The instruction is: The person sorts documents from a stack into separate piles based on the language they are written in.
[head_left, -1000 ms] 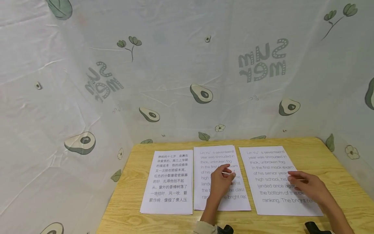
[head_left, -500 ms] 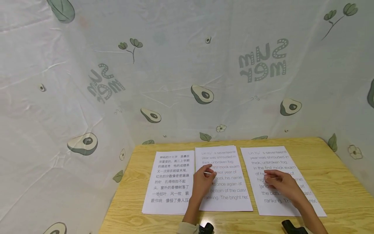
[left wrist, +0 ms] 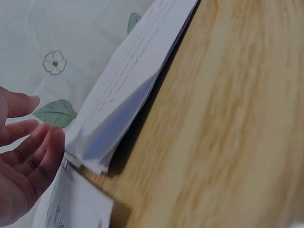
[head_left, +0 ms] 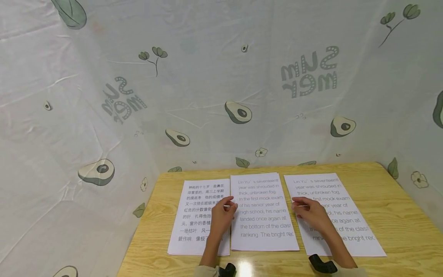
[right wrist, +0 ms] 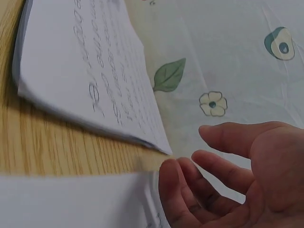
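Observation:
Three stacks of printed paper lie side by side on the wooden table [head_left: 391, 207]. Chinese text covers the left stack [head_left: 194, 219]; the middle stack [head_left: 263, 219] and right stack [head_left: 349, 221] carry English text. My left hand [head_left: 222, 215] is over the right side of the left stack, beside the middle stack's left edge. Over the right stack's left edge is my right hand [head_left: 313, 215]. Both hands have loosely curled fingers and hold nothing. In the left wrist view, fingertips [left wrist: 58, 137] appear beside a paper corner; whether they touch it I cannot tell.
A pale cloth [head_left: 200, 84] printed with avocados, leaves and flowers hangs behind the table and down its left side. A wide wood strip shows between the middle and right stacks. Dark straps [head_left: 322, 264] sit at both wrists.
Both hands have moved left: the left from the middle stack to the left stack's right side, the right from the right stack's right part to its left edge. The papers stay put.

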A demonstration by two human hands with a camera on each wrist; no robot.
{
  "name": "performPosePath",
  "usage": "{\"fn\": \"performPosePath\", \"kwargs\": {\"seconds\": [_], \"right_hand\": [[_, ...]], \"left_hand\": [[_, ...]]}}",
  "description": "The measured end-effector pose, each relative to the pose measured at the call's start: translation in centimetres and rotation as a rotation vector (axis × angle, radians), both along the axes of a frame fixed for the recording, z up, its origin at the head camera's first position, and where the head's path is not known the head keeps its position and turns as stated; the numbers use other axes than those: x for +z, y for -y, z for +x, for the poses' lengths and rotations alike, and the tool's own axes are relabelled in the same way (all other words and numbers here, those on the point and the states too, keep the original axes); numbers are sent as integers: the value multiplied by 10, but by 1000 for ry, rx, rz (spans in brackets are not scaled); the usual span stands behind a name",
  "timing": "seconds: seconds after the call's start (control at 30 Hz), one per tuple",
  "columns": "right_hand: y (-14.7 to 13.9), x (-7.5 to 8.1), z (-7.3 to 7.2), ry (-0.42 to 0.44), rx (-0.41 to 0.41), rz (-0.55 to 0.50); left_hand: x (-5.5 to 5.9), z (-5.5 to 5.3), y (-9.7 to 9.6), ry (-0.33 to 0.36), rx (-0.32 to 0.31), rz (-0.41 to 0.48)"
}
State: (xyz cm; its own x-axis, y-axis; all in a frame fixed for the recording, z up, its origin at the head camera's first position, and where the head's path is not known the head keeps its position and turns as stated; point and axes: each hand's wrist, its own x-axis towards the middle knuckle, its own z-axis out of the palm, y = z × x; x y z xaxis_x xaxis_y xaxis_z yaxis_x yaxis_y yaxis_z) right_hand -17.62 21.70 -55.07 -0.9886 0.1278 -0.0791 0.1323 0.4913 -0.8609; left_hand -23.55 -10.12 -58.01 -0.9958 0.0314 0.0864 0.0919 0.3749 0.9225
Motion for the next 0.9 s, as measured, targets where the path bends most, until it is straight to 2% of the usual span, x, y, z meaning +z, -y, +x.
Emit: {"fn": "performPosePath", "kwargs": {"seconds": [0.2,0.5,0.7,0.9], "right_hand": [[13,-1,-4,-10,12,81],[18,-8,-1,-36,-17,148],[20,-11,-2,-68,-30,155],[25,-11,-4,-63,-24,185]], "left_hand": [[0,-1,12,24,10,-13],[-2,-2,21,64,18,-56],[-5,-3,22,32,-9,-133],[-7,-5,19,20,-14,-238]]}}
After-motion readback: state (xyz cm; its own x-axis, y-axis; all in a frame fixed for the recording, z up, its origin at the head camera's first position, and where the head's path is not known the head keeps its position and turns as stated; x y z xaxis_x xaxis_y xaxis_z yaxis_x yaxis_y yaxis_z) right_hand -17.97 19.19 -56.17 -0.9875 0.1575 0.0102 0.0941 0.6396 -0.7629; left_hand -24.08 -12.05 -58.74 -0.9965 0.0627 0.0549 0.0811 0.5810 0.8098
